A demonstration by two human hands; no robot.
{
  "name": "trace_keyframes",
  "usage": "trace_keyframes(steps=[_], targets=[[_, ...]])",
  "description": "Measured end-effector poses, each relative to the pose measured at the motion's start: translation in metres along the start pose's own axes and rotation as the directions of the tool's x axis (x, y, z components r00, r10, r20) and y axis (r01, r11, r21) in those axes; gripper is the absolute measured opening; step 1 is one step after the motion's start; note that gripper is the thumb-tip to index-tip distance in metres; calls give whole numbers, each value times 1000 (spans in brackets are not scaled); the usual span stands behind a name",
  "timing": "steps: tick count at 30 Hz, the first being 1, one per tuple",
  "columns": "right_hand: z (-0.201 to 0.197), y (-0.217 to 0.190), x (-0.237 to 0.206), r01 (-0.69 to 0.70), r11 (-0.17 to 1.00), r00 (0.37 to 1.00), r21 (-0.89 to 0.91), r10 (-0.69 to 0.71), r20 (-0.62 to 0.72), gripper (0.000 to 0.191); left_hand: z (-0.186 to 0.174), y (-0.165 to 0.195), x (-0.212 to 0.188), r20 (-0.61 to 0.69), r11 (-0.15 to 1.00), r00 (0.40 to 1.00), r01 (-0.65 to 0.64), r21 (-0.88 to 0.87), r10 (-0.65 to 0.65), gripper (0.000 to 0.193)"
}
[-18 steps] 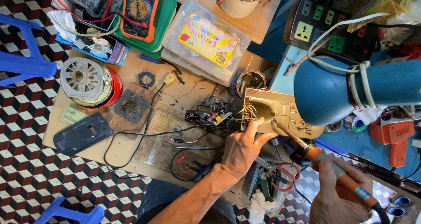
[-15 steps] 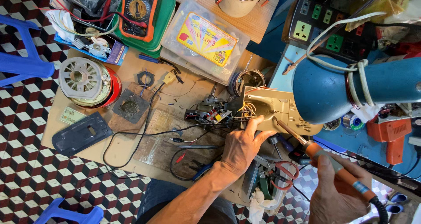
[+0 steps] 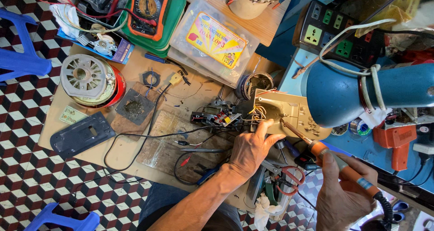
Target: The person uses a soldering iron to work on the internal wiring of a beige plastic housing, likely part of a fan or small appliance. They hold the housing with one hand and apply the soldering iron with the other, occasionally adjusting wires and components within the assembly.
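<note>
Left hand (image 3: 251,148) flat on the bench, fingers spread, thumb and forefinger pressed against the near edge of the beige housing (image 3: 289,113) to steady it. The hand pins the housing; it is not closed around it.

Right hand (image 3: 343,190) wrapped tight round the soldering iron (image 3: 337,161), orange grip, cord trailing off low right. Tip angled up and left, resting at or just above the housing's inner face, close to the coloured wires (image 3: 257,113). Cannot tell if it touches a joint.

Housing lies open, face down, at the bench's right side, half under the blue lamp (image 3: 348,95). Wires run left from it to a small circuit board (image 3: 217,119) lying loose on the bench.

Progress, my judgement: housing opened, board out, iron in hand at the wiring. Board not refitted, housing not closed; dark cover plate (image 3: 81,133) lies well apart at left. Multimeter (image 3: 149,7) sits unused at the far edge.
</note>
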State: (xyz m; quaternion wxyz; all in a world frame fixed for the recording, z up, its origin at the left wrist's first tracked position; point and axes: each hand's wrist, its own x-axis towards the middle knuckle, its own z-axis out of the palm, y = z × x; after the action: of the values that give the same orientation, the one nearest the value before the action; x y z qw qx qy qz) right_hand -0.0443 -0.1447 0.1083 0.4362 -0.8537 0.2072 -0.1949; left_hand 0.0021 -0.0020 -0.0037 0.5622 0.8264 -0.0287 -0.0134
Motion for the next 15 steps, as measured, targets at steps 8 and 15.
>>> trace_keyframes(steps=[8,15], targets=[[0,-3,0,47,996,999,-70,-45,30,28,0,2,1,-1,1000,1000,5,-2,-5,45],[0,-6,-2,36,992,999,-118,-32,33,27,-3,3,1,7,1000,1000,-6,-16,6,45]])
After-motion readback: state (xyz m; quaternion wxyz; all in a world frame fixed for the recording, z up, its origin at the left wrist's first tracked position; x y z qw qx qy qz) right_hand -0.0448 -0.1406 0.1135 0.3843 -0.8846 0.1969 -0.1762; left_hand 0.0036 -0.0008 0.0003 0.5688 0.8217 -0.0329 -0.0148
